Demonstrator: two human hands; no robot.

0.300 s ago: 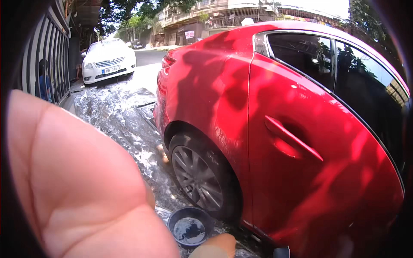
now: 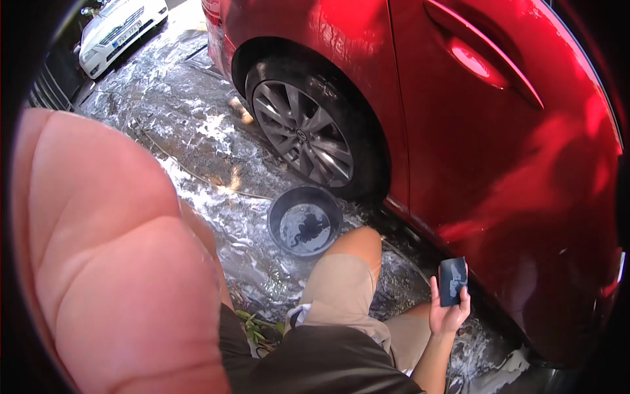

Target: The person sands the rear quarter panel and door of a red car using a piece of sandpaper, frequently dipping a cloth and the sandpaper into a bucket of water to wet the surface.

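My left hand point(image 2: 125, 256) is very close to the camera and fills the left side of the picture. Only creased skin shows, so how its fingers are set stays hidden. Down at the lower right, my right hand point(image 2: 449, 315) grips a dark, flat, rectangular thing point(image 2: 453, 282) with a shiny, wet-looking face. Fingers and thumb hold it at its two sides, beside the lower door of a red car point(image 2: 499, 184). In front of my bent knee point(image 2: 361, 246) stands a dark round basin point(image 2: 272, 226) with water and foam in it.
The red car's rear wheel point(image 2: 302, 131) is just beyond the basin. Foamy, wet ground point(image 2: 197, 141) spreads around, with a thin hose or cord point(image 2: 216, 187) lying across it. A white car point(image 2: 121, 29) is parked at the far left near a barred fence point(image 2: 52, 85). Green leaves point(image 2: 259, 328) lie by my leg.
The view has tilted down, so the cars sit higher in the picture. My legs and my right hand with the dark rectangular thing have come into view. My left hand still blocks the left side.
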